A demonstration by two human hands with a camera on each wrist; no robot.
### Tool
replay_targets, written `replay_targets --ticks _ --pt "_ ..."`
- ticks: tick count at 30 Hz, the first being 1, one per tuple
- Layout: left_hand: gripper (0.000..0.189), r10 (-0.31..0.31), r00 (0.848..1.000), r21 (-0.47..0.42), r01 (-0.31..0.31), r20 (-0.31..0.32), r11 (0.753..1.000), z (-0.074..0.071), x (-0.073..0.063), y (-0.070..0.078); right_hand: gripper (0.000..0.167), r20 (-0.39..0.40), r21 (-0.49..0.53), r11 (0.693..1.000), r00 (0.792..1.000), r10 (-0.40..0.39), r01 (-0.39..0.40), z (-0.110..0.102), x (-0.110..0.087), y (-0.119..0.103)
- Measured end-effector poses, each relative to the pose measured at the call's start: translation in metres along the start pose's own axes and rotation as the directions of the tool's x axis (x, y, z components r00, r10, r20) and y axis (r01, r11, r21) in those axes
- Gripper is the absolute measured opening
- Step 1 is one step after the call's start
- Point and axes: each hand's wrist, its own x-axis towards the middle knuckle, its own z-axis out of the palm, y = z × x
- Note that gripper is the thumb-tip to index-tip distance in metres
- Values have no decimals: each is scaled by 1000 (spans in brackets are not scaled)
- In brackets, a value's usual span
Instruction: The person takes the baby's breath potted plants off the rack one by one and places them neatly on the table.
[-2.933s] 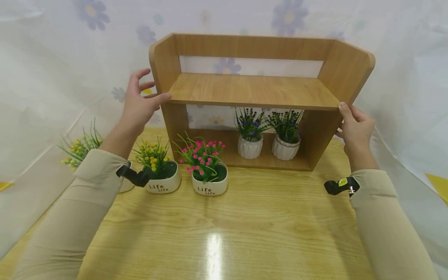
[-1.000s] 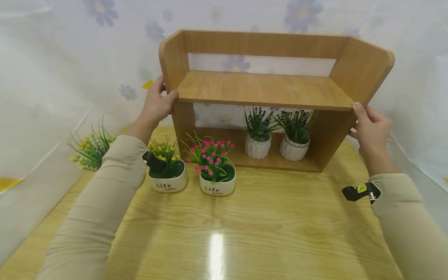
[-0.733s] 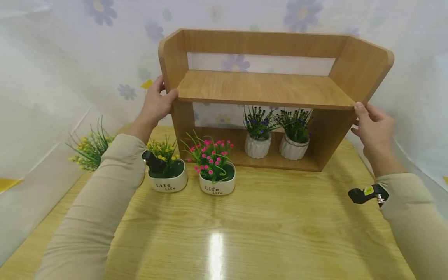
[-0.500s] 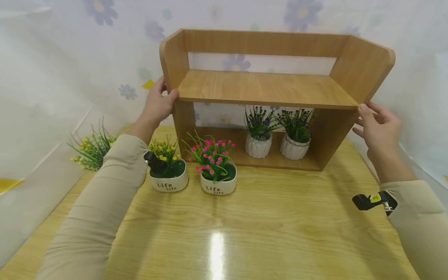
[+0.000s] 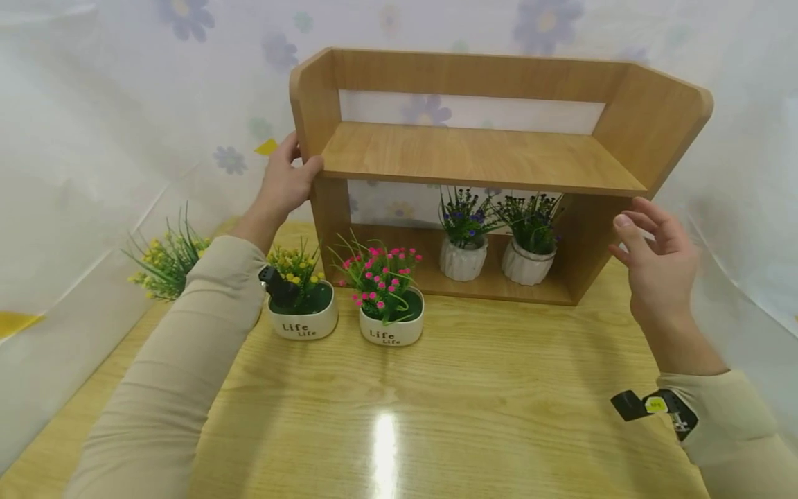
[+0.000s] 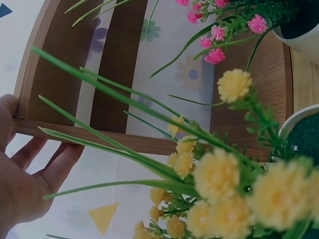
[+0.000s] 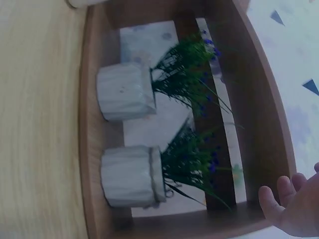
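Observation:
A two-tier wooden shelf (image 5: 480, 156) stands at the back of the table. My left hand (image 5: 283, 184) grips its left side panel, thumb at the front edge and fingers along the outer face; the left wrist view also shows those fingers (image 6: 60, 162) against the wood. My right hand (image 5: 663, 270) is apart from the shelf, near its right front edge, fingers loosely bent and holding nothing. On the lower tier, to the right, stand two white ribbed pots, a left pot (image 5: 463, 260) and a right pot (image 5: 527, 263), with purple-flowered plants.
In front of the shelf's left part stand two white oval pots marked "Life", one with pink flowers (image 5: 382, 277), one with yellow flowers (image 5: 296, 267). Another yellow-flowered plant (image 5: 168, 260) is partly behind the left sleeve. A flower-patterned sheet (image 5: 386, 24) hangs behind the wooden table (image 5: 474, 388).
My left hand first closed onto the shelf's left panel. My right hand has since let go of the right front corner and moved slightly down. The shelf and pots keep their arrangement.

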Motion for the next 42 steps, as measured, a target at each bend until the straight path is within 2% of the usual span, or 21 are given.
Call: replay_targets --ticks 2,6,9,17,29,34,42 --pt "58 -2 1000 2 2 2 1000 0 0 0 43 39 19 999 999 -27 27 4 -7 7" --pt "58 -1 1000 1 1 6 1000 1 -1 1 42 135 38 999 990 -34 29 7 -20 19" --pt "58 4 1000 -6 -4 13 1000 2 -1 3 44 173 36 999 985 -29 23 8 -29 27" --pt "57 1 1000 -12 0 16 1000 0 -2 3 45 215 -20 1000 977 -10 15 18 -48 48" --pt "58 -12 1000 -34 13 20 999 -4 -3 3 48 295 -137 990 955 22 20 36 -62 80" --pt "58 -12 1000 -39 12 16 999 -5 -4 2 50 288 -216 976 955 72 -8 44 -62 91" --pt "58 -15 1000 -40 15 18 999 -4 -4 3 54 270 -241 970 957 109 -42 51 -59 110"
